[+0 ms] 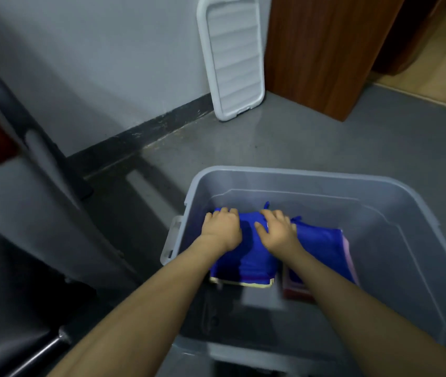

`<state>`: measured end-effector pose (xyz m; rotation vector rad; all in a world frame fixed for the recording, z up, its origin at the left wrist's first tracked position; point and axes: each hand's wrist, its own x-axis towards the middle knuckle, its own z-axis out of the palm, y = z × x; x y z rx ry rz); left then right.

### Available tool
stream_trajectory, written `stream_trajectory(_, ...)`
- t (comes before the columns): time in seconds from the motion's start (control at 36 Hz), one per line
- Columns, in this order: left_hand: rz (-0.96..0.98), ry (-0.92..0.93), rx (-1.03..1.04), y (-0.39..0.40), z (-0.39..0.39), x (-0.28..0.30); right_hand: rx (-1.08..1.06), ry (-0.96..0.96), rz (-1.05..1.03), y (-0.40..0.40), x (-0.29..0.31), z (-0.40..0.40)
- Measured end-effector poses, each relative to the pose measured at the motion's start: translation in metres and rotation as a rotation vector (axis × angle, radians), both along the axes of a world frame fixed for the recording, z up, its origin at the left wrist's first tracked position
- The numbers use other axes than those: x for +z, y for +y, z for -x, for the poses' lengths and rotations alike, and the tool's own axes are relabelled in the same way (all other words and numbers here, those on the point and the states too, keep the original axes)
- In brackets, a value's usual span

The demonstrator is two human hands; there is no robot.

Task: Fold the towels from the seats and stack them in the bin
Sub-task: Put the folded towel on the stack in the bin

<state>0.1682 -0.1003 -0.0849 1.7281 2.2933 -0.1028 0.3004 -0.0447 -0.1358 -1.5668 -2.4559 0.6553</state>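
You are setting a folded blue towel (246, 251) onto the left stack inside the grey bin (395, 213), left hand (221, 229) and right hand (277, 231) gripping its far edge with curled fingers, likely releasing next.

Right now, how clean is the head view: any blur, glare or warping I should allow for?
Head view: wide-angle warping bends the bin rim and wall edges; the left side is dim and smeared; the towel and both hands, left hand, right hand, are fairly clear; soft sheen on the floor.
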Motion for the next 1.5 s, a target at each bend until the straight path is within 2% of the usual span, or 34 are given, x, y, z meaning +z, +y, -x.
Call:
stream_trajectory(0.08, -0.077, -0.027, 0.013, -0.004, 0.002, 0.032, 0.013, -0.013, -0.024, 0.0, 0.031, 0.002)
stream_trajectory(0.19, -0.207, -0.077, 0.026, -0.016, 0.01, 0.083, 0.01, 0.12, -0.108, -0.01, 0.082, 0.01)
stream_trajectory(0.42, -0.549, -0.05, 0.054, -0.048, 0.04, 0.208, 0.112, 0.398, -0.286, -0.034, 0.197, 0.055)
stream_trajectory(0.56, -0.739, -0.023, 0.13, -0.093, 0.076, 0.287, 0.24, 0.523, -0.396, -0.065, 0.282, 0.099)
stream_trajectory(0.69, -0.856, 0.043, 0.275, -0.161, 0.128, 0.321, 0.391, 0.561, -0.442, -0.113, 0.335, 0.157)
stream_trajectory(0.81, -0.896, 0.066, 0.423, -0.229, 0.181, 0.331, 0.49, 0.567, -0.422, -0.16, 0.356, 0.216)
stream_trajectory(0.97, -0.838, 0.071, 0.63, -0.332, 0.244, 0.322, 0.679, 0.557, -0.382, -0.238, 0.358, 0.295)
stream_trajectory(1.22, -0.722, 0.125, 0.956, -0.502, 0.315, 0.282, 0.93, 0.55, -0.173, -0.391, 0.324, 0.416)
stream_trajectory(1.5, -0.644, 0.206, 1.194, -0.636, 0.368, 0.245, 1.153, 0.575, 0.03, -0.533, 0.286, 0.506)
